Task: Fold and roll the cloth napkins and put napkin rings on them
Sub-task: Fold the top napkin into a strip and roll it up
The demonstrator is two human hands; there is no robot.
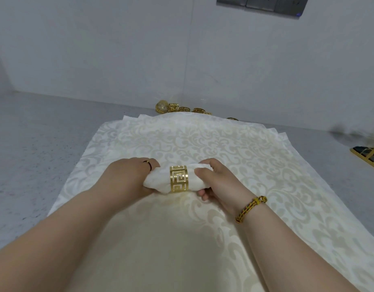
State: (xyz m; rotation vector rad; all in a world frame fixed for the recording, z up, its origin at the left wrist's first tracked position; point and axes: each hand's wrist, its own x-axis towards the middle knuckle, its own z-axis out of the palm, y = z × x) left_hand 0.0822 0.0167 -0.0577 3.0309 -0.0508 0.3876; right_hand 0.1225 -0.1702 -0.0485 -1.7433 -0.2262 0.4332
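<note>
We see soft, even, fairly bright light, faint shadows under the forearms, wide-angle bending at the edges, and a blurred smear at far right.

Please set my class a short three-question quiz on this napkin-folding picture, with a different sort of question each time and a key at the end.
1. True or false: the gold napkin ring sits round the middle of the rolled napkin.
2. Where do the spare rings lie? A: beyond the far edge of the flat napkins. B: in a bowl. C: stacked on the roll.
3. Fill in: the woven bracelet is on the person's ____ wrist.

Key: 1 true; 2 A; 3 right.
</note>
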